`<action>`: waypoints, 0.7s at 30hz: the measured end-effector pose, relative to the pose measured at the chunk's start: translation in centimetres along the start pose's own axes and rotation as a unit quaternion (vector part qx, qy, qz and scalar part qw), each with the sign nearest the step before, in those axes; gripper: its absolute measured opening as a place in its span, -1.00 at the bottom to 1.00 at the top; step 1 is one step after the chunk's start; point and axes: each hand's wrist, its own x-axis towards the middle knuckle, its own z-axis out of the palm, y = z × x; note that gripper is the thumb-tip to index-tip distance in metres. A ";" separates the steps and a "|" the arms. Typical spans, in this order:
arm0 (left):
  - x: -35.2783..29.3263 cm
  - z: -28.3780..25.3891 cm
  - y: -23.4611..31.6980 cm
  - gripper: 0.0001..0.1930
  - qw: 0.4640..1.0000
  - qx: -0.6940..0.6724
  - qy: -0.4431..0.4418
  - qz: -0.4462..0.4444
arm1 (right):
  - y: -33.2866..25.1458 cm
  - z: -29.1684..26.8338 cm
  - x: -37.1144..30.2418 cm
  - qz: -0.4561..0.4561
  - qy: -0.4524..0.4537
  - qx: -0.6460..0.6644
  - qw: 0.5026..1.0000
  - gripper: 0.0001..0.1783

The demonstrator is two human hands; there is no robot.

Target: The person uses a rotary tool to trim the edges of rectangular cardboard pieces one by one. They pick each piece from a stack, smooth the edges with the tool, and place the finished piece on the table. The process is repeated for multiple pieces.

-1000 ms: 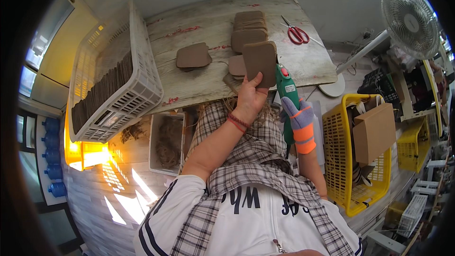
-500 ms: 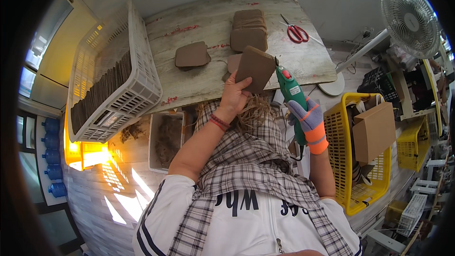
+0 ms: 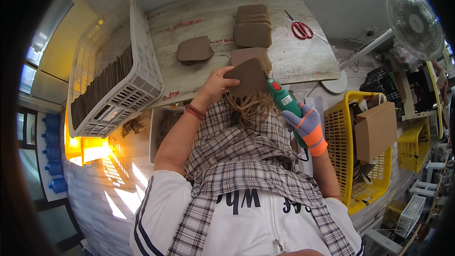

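My bare left hand (image 3: 218,85) grips a flat brown piece (image 3: 248,77) with rounded corners by its left edge, thumb on top. In my right hand (image 3: 307,125), which wears a grey and orange glove, is a green electric cutter (image 3: 287,99) with a red button. The cutter's dark tip meets the right edge of the brown piece; the exact contact is too small to tell. Thin brown strips (image 3: 251,109) lie in my lap on a plaid apron (image 3: 246,147). Just beyond the held piece, more brown pieces (image 3: 258,54) rest at the table's near edge.
Stacked brown pieces (image 3: 252,33), a smaller pile (image 3: 195,49) and red-handled scissors (image 3: 301,30) lie on the worn table (image 3: 161,66). A white crate (image 3: 154,78) of upright brown pieces stands left. At right are a yellow basket (image 3: 348,96) with a cardboard box (image 3: 377,130) and a fan (image 3: 413,21).
The brown piece has turned and moved slightly lower and left in my left hand. The cutter has tilted left and come lower, following its right edge.
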 end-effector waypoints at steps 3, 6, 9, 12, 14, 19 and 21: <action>-0.6 0.4 -0.7 -0.61 0.999 -0.024 -0.009 -0.032 | 0.6 0.6 0.5 -0.007 0.004 0.009 1.000 -0.56; -0.9 0.4 -2.0 -0.60 0.998 -0.029 -0.016 -0.058 | 0.4 1.1 0.7 0.017 0.003 0.066 0.998 -0.56; -1.2 0.2 -2.7 -0.60 0.998 -0.004 0.001 -0.065 | 0.2 1.4 1.0 0.027 -0.013 0.095 0.995 -0.57; -1.1 -0.5 -2.5 -0.64 0.996 0.068 0.016 -0.047 | 0.6 1.2 1.1 0.052 -0.022 0.066 0.996 -0.58; -1.2 -0.9 -1.2 -0.68 0.989 0.148 0.015 -0.018 | 0.4 1.0 0.9 0.059 -0.030 0.050 0.997 -0.59; -1.2 -2.2 0.2 -0.79 0.981 0.181 0.052 0.051 | 1.7 0.4 1.0 0.077 -0.068 0.054 0.993 -0.62; -1.3 -1.8 1.1 -0.84 0.984 0.162 0.068 0.044 | 1.6 0.5 0.9 0.073 -0.075 0.054 0.993 -0.61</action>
